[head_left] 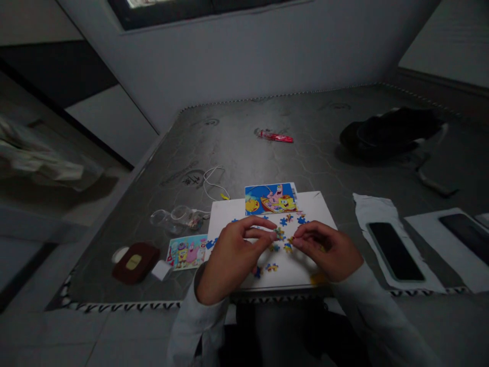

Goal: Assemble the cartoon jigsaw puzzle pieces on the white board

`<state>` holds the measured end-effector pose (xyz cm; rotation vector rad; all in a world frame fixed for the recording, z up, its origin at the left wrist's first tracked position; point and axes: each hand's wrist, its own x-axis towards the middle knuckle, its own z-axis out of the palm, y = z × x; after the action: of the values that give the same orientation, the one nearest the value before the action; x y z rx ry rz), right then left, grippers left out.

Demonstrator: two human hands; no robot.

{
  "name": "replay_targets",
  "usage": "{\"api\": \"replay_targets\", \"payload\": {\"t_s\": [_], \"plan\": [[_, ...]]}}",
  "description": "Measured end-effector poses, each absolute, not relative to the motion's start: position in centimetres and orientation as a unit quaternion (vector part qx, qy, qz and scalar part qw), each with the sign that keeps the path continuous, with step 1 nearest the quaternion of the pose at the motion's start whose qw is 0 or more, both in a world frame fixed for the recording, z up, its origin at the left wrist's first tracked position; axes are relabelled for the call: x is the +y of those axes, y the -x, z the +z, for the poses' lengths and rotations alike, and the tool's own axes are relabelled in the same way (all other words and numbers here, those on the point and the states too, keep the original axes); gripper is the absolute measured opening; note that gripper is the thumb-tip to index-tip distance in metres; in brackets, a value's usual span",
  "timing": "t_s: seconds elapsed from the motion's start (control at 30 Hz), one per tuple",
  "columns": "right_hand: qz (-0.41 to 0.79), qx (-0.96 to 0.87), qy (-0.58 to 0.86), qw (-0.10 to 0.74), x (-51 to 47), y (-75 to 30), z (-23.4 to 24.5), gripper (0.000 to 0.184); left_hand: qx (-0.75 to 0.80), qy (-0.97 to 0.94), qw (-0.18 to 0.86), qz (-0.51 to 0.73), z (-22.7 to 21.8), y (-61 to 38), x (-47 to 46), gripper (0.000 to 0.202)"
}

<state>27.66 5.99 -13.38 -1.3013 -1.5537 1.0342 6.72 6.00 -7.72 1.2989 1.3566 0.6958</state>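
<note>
Many small jigsaw pieces [272, 267], mostly blue and yellow, lie loose on a white board [229, 209]. My left hand [240, 250] is over the board's middle, its thumb and index finger closed at the edge of a greenish-blue jigsaw piece [280, 234]. To the right, my right hand [326, 250] pinches a small yellowish jigsaw piece [292, 239] between thumb and fingers. The two sets of fingertips are close together but apart. Both hands hide some of the pieces. A cartoon picture card [271, 198] rests on the board's far edge.
Left of the board are a second cartoon card [187, 252], clear plastic cups [171, 219], a brown case [136, 262] and a white cable [208, 181]. A phone [395, 251] lies on the right, with a black bag [389, 133] behind. A red packet [275, 136] sits farther back.
</note>
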Motion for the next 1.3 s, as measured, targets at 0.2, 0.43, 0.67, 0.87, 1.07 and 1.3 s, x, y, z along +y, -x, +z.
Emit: {"api": "replay_targets", "payload": {"t_s": [0.2, 0.43, 0.67, 0.87, 1.07, 1.3], "plan": [[0.406, -0.598, 0.524, 0.449, 5.5, -27.2, -12.9, 0.026, 0.564, -0.538, 0.559, 0.282, -7.4, -7.1, 5.9, 0.021], [0.361, -0.641, 0.530, 0.421, 5.6, -28.2, -13.5, 0.029, 0.549, -0.537, 0.579, 0.274, -7.2, -7.4, 5.7, 0.019], [0.360, -0.649, 0.522, 0.420, 5.6, -27.8, -12.7, 0.020, 0.553, -0.539, 0.579, 0.263, -7.4, -7.6, 5.8, 0.023], [0.381, -0.637, 0.531, 0.409, 5.6, -27.8, -12.9, 0.022, 0.554, -0.538, 0.578, 0.263, -7.8, -7.4, 6.0, 0.025], [0.366, -0.645, 0.520, 0.423, 5.5, -27.2, -13.7, 0.014, 0.537, -0.523, 0.611, 0.255, -7.5, -7.7, 5.7, 0.028], [0.378, -0.689, 0.534, 0.311, 5.9, -28.5, -13.9, 0.015, 0.584, -0.520, 0.550, 0.293, -7.4, -6.0, 6.1, 0.029]]}}
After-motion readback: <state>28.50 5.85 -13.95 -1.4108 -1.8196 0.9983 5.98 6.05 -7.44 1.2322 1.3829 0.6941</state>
